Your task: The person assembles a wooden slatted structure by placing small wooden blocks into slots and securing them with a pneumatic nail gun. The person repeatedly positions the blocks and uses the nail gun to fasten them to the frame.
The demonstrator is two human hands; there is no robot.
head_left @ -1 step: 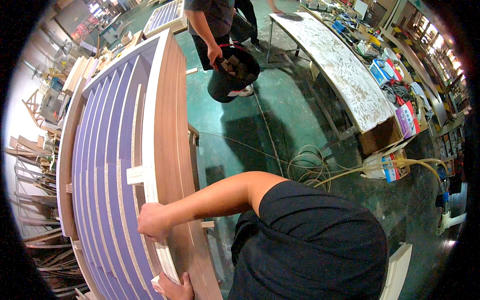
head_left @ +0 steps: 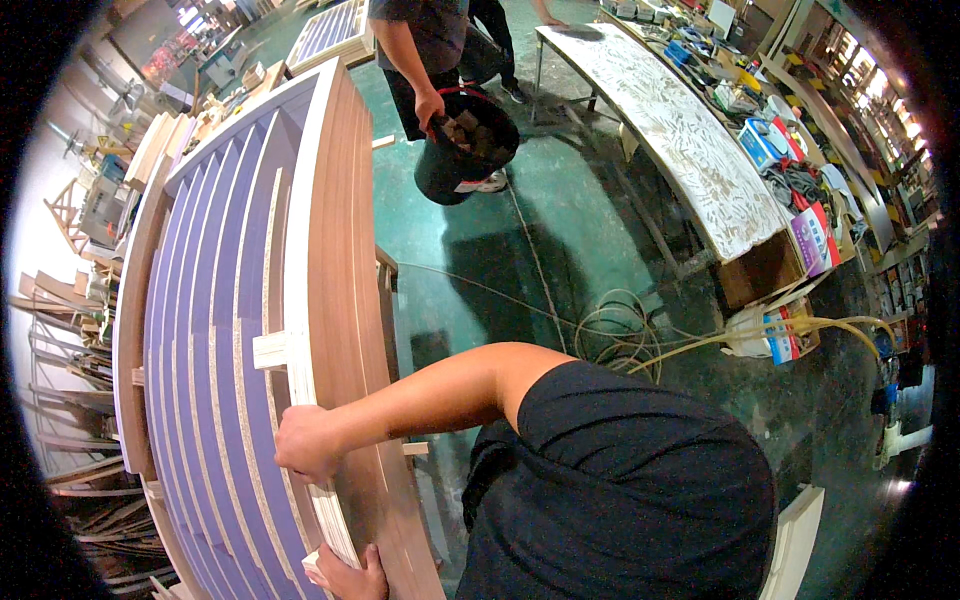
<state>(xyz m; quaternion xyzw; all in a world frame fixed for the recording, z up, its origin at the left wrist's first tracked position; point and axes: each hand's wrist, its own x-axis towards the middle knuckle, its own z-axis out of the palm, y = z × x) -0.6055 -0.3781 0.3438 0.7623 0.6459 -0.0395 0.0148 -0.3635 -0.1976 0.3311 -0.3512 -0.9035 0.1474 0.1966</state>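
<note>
My right hand (head_left: pixel 310 442) is closed in a fist over the pale inner edge of a large wooden frame (head_left: pixel 340 250). What its fingers hold, if anything, is hidden. Lower down, my left hand (head_left: pixel 350 577) is partly cut off by the picture's bottom edge. Its thumb and fingers close around a small pale wooden block (head_left: pixel 312 567) at the frame's edge. Between the hands runs a light layered strip (head_left: pixel 335 525). A similar wooden crosspiece (head_left: pixel 270 351) juts inward above my right hand. Purple-faced slats (head_left: pixel 205 300) with pale edges fill the frame.
Ahead, a person (head_left: pixel 415 60) holds a black bucket (head_left: pixel 465 140) of wood scraps. A white-topped table (head_left: pixel 670 125) stands at right, beside boxes and tools. Coiled hose (head_left: pixel 625 330) lies on the green floor. Curved wooden pieces (head_left: pixel 75 400) are stacked at far left.
</note>
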